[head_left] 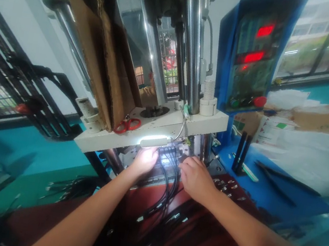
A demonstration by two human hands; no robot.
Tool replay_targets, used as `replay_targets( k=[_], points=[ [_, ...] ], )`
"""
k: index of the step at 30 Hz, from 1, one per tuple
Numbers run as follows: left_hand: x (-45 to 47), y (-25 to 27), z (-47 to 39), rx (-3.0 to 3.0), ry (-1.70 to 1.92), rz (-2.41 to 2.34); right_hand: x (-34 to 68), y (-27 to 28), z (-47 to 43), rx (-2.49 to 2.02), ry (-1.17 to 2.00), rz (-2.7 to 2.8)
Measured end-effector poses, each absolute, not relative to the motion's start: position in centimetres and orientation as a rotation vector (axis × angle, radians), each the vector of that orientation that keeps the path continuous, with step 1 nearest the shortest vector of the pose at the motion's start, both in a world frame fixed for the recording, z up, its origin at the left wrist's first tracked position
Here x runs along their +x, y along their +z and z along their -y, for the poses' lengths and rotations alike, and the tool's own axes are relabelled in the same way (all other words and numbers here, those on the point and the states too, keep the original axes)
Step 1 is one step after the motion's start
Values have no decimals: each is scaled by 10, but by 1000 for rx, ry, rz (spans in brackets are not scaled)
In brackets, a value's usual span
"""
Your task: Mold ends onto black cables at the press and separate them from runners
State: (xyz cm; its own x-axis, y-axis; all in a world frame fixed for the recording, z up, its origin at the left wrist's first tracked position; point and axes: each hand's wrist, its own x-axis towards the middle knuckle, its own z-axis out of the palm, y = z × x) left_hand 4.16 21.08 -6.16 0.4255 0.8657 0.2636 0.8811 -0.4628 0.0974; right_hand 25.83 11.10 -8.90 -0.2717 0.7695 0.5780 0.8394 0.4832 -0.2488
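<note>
A metal mould (166, 161) lies under the press's white plate, lit from above by a bright lamp. Several black cables (166, 183) run out of the mould's front and hang down toward me. At its left side, my left hand (145, 162) is closed, its fingers washed out by the glare. My right hand (197, 181) is beside the mould's right side with its fingers curled in. What either hand holds is hidden. Below them, more black cables with metal plug ends (175, 217) are spread over a dark red surface (139, 200).
The press's white plate (152, 137) spans above my hands, with red-handled scissors (127, 126) and cardboard (110, 68) on it. A blue control box (252, 58) with red digits stands at right. Long dark tweezers (276, 182) lie on a blue surface. A cable bundle (74, 187) is at left.
</note>
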Motion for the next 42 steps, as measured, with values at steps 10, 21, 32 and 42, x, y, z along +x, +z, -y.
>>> replay_targets(
  k=[10,21,32,42],
  points=[
    [78,-64,-216,-2621,-263,1553,259,-88,-112,-1363,-119,2094],
    [82,-72,-213,-2604,-300,1640,258,-88,-112,-1356,-103,2118],
    [26,-70,-217,-2553,-621,1723,259,-87,-110,-1335,-119,2116],
    [11,-86,-213,-2590,-643,1672,258,-89,-111,-1312,-85,2118]
  ],
)
